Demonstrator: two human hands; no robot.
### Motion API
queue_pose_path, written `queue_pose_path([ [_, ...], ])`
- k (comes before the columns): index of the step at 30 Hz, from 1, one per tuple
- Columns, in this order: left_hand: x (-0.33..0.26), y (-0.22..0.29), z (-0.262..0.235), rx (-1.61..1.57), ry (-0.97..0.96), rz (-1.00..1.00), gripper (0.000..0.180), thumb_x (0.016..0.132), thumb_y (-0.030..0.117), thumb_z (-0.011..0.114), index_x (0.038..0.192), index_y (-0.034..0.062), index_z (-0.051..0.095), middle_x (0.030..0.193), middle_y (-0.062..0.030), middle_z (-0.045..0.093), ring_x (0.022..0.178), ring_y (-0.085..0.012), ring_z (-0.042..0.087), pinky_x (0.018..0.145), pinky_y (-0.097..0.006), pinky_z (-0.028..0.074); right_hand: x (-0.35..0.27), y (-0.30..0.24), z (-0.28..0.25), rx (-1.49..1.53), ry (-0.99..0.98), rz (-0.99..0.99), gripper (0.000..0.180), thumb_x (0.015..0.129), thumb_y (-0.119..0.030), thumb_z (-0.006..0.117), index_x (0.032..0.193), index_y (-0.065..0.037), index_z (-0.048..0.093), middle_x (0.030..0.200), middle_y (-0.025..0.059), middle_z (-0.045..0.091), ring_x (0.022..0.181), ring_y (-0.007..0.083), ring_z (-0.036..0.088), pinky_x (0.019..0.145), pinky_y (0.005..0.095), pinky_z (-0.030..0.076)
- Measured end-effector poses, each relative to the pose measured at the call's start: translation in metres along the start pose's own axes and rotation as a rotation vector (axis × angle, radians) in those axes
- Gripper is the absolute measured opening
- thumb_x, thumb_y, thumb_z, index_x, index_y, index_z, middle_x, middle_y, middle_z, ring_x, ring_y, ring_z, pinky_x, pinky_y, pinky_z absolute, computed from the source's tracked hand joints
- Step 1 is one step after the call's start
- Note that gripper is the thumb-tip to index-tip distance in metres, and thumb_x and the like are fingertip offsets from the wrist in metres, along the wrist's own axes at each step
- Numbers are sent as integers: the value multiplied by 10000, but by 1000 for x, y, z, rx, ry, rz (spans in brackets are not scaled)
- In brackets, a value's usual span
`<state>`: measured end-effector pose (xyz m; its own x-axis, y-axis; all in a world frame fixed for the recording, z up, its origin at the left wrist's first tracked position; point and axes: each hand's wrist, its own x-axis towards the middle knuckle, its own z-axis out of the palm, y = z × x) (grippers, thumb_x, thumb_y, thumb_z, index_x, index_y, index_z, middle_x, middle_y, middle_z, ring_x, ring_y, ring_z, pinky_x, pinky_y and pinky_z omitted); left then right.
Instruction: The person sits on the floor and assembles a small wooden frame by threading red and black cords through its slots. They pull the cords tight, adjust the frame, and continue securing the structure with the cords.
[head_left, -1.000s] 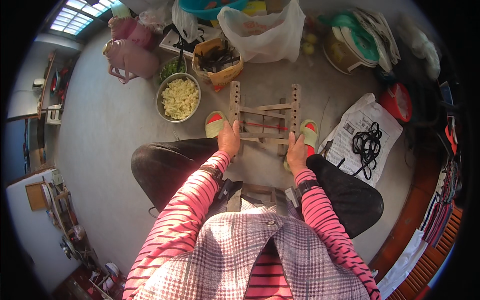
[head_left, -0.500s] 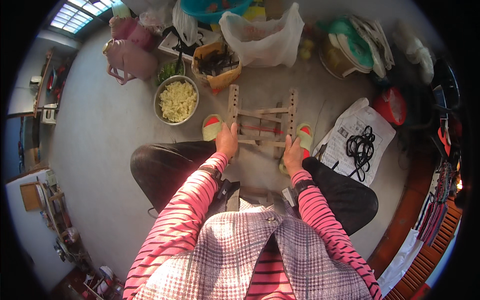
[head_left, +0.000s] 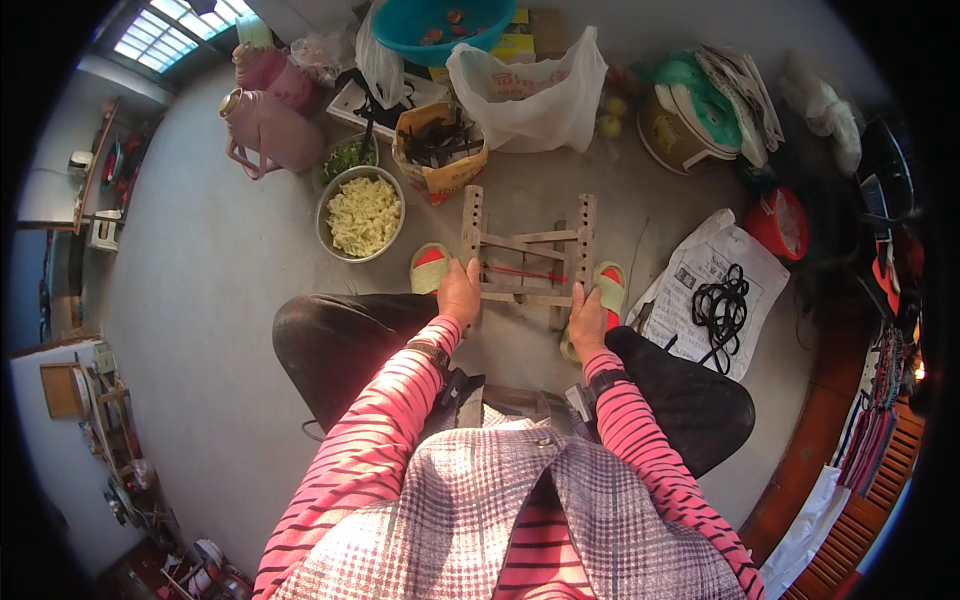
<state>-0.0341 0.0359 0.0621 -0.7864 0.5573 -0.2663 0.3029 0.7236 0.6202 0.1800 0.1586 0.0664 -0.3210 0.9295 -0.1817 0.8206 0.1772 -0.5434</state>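
Note:
Between my feet is a wooden folding-stool frame (head_left: 585, 232) with no seat on it. A row of holes runs along each of its two side rails, and crossing slats join them. My left hand (head_left: 459, 292) is closed round the near end of the left rail. On the right rail's near end my right hand (head_left: 587, 320) has the same kind of grip. A thin red strip (head_left: 525, 273) stretches across the lower part of the frame. Green slippers (head_left: 430, 268) with red insides are on my feet, on both sides of the frame.
A tangled black cord (head_left: 720, 310) lies on a printed sheet (head_left: 680, 285) at right. Ahead are a metal bowl (head_left: 321, 225) of pale yellow food, a box of dark strips (head_left: 440, 178), a white plastic bag (head_left: 535, 100), a bucket (head_left: 690, 140) and pink thermos jugs (head_left: 275, 130).
The whole view has tilted slightly, so the frame and the floor things sit a little lower in the picture. Both hands keep their hold on the rails.

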Motion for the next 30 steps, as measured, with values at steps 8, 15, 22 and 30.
queue_pose_path([
  [8, 3, -2, 2, -43, 9, 17, 482, 1004, 435, 412, 1002, -36, 513, 892, -345, 615, 872, -536, 575, 766, -574, 444, -1, -1, -2, 2, -22, 13, 489, 1001, -459, 438, 993, 28, 480, 835, 346, 605, 830, 547, 560, 708, 584, 422],
  [15, 2, -8, 1, -92, -37, 57, 530, 990, 481, 414, 1040, -40, 498, 955, -347, 617, 935, -532, 571, 816, -567, 441, 0, -2, -2, 18, 14, -6, 505, 995, -480, 439, 954, 21, 486, 780, 300, 619, 750, 495, 596, 676, 549, 446],
  [22, 12, -18, 0, -358, -68, 60, 637, 974, 562, 395, 1039, -59, 525, 994, -359, 603, 991, -534, 553, 841, -552, 432, 0, -1, -14, 397, -184, 120, 578, 975, -543, 440, 972, 29, 523, 652, 166, 625, 571, 309, 641, 564, 412, 502],
  [30, 6, -12, 7, -167, -110, -23, 638, 974, 562, 394, 1063, -57, 518, 940, -341, 624, 933, -520, 585, 814, -565, 452, -5, -1, -9, 243, -129, 124, 621, 988, -542, 410, 956, 68, 528, 635, 162, 599, 526, 271, 624, 502, 391, 491],
])
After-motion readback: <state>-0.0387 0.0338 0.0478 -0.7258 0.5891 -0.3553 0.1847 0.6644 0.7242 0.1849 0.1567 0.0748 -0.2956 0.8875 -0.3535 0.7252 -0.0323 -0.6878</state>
